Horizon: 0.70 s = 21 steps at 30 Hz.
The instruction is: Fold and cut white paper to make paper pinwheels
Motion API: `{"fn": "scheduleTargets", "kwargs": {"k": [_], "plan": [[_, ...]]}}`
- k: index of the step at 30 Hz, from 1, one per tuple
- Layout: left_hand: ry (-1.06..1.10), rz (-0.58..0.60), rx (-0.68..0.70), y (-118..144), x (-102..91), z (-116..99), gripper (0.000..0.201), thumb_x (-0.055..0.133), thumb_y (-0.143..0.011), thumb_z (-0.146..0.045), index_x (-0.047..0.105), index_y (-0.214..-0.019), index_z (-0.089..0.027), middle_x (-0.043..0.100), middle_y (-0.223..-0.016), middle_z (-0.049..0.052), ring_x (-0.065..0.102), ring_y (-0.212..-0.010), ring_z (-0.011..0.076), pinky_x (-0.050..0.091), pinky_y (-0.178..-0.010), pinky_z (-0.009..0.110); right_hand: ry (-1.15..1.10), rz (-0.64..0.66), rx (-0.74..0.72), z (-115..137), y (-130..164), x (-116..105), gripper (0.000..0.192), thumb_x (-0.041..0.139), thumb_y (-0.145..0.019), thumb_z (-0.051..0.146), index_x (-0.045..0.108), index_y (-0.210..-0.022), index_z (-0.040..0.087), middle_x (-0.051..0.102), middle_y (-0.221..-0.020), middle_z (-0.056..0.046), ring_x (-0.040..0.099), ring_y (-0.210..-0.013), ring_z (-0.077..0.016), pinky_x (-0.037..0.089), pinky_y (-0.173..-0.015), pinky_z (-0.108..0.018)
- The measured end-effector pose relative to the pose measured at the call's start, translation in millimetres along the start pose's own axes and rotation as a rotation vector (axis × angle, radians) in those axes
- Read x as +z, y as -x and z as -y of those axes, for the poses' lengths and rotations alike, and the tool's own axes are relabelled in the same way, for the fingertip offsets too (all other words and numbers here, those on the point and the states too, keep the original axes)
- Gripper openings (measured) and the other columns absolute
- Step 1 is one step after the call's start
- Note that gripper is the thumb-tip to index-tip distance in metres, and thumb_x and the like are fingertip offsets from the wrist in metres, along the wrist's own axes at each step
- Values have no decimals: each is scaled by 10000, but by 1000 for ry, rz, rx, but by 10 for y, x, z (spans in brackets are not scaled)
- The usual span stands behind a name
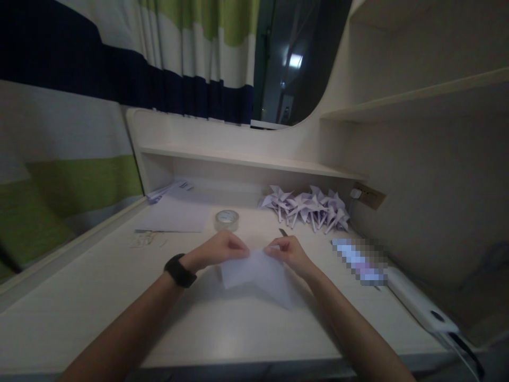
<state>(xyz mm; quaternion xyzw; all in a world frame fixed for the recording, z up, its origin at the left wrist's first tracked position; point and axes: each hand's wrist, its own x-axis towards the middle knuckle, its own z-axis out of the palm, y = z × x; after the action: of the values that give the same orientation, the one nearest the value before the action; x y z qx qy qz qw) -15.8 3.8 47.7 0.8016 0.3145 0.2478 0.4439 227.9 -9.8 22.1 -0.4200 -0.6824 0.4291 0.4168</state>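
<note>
Dim light falls over a pale desk (99, 297) set against a striped curtain (79, 69) of navy, white and green, with a shelf (246, 159) running along the back and a dark window (294, 58) at twelve o'clock.

Your left hand (220, 250) and your right hand (288, 252) meet near the middle of the desk, both pinched on the upper edge of a folded white paper (258, 276). Your left fingers are drawn together on the paper's left upper corner; your right fingertips are closed on its right upper corner. The paper hangs down from your hands toward you, its lower point reaching to about five o'clock and lying close to the desk; whether it touches the surface, you cannot tell. A black wristband (180, 270) sits on your left wrist.

At eleven o'clock from your hands, a roll of clear tape (227, 219) stands just beyond your left knuckles. Farther out at ten o'clock lies a stack of white sheets (175, 215), with more sheets fanned at its far end. At one o'clock, against the back wall, a heap of folded paper pinwheels (308, 207) rests under the shelf. A thin dark tool (283, 232) pokes out just past your right hand; what it is, you cannot tell. At three o'clock a long white device (421, 307) lies along the desk's right edge, partly blurred out.
</note>
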Motion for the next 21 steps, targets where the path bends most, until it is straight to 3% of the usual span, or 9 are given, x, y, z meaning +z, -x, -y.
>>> {"fn": "scheduleTargets", "kwargs": {"k": [7, 12, 15, 17, 18, 21], "plan": [[90, -44, -48, 154, 13, -119, 245, 672, -761, -358, 739, -637, -158, 678, -605, 51, 559, -538, 144, 389, -527, 233, -138, -87, 68, 136, 78, -86, 283, 784, -605, 413, 703, -576, 144, 579, -499, -3, 449, -455, -110, 285, -454, -246], [114, 17, -128, 387, -154, 20, 212, 680, -749, -366, 765, -723, -174, 730, -696, 91, 654, -632, 185, 464, -582, 252, -167, -109, 95, 150, 170, -184, 283, 775, -608, 405, 663, -529, 158, 525, -457, 14, 410, -422, -103, 258, -440, -252], [62, -181, -155, 421, -216, 45, 211, 688, -734, -378, 763, -740, -180, 736, -717, 87, 657, -642, 197, 461, -576, 253, -135, -134, 72, 135, 174, -172, 299, 762, -629, 430, 665, -547, 159, 539, -483, 10, 423, -448, -108, 268, -451, -249], [-21, -337, -77, 372, -176, -13, 227, 670, -753, -395, 762, -729, -188, 731, -712, 74, 640, -648, 193, 448, -591, 249, -105, -149, 60, 123, 137, -120, 303, 761, -634, 439, 677, -567, 155, 558, -508, 6, 439, -470, -111, 280, -464, -246], [-68, -361, -23, 329, -132, -55, 233, 656, -769, -400, 765, -745, -196, 734, -741, 66, 633, -663, 192, 439, -599, 247, -93, -140, 57, 116, 110, -84, 305, 760, -636, 440, 681, -573, 152, 562, -514, 6, 439, -473, -109, 282, -468, -245], [-185, -202, 84, 165, 28, -159, 279, 625, -795, -415, 756, -717, -181, 698, -668, 40, 588, -596, 170, 367, -525, 227, -78, -59, 35, 106, 30, 32, 311, 751, -653, 437, 683, -576, 144, 544, -495, 20, 411, -461, -91, 276, -471, -237]]}}
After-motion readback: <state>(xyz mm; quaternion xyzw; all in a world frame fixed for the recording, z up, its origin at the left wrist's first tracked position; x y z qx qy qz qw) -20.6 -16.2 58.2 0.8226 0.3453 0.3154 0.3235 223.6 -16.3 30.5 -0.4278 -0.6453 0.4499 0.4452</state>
